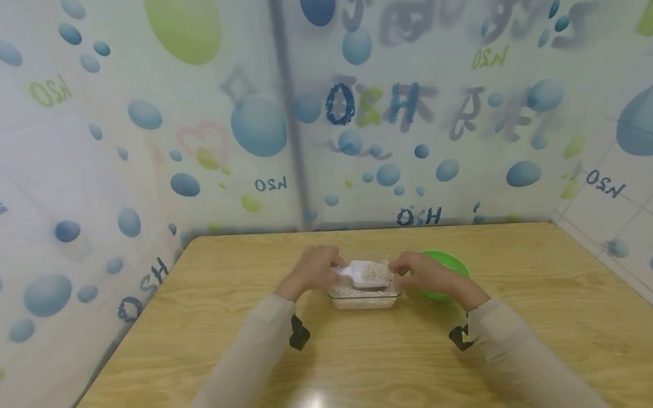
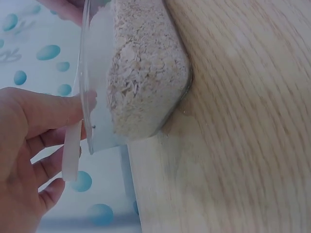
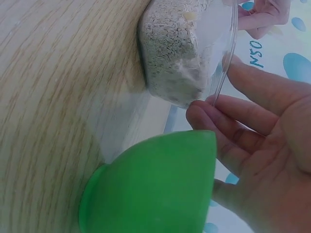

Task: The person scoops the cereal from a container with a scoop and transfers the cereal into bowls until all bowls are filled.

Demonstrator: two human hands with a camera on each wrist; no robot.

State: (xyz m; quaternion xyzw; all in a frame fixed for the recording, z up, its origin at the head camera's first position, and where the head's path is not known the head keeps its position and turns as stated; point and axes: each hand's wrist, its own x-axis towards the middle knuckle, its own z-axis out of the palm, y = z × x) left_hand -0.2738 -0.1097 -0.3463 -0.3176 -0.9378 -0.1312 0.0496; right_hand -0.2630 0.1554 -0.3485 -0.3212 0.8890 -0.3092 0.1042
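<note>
My left hand (image 1: 312,267) pinches the handle of a white scoop (image 1: 359,277) between thumb and fingers, its pale handle (image 2: 71,154) also showing in the left wrist view. Flaky oats (image 1: 376,273) lie in the scoop, which is over a clear rectangular container (image 1: 363,304). More oats (image 2: 146,63) fill the lower part of that container. On the other side, my right hand (image 1: 425,272) grips the container's rim, thumb at the inside and fingertips against the outer wall. A green bowl (image 3: 155,189) stands close beside the right hand, partly hidden by it in the head view.
The wooden table (image 1: 229,340) extends to a patterned curtain (image 1: 245,192) behind it and along the left. The bowl's rim (image 1: 461,266) shows beyond the right wrist. Black wrist-camera mounts (image 1: 299,333) hang below both sleeves.
</note>
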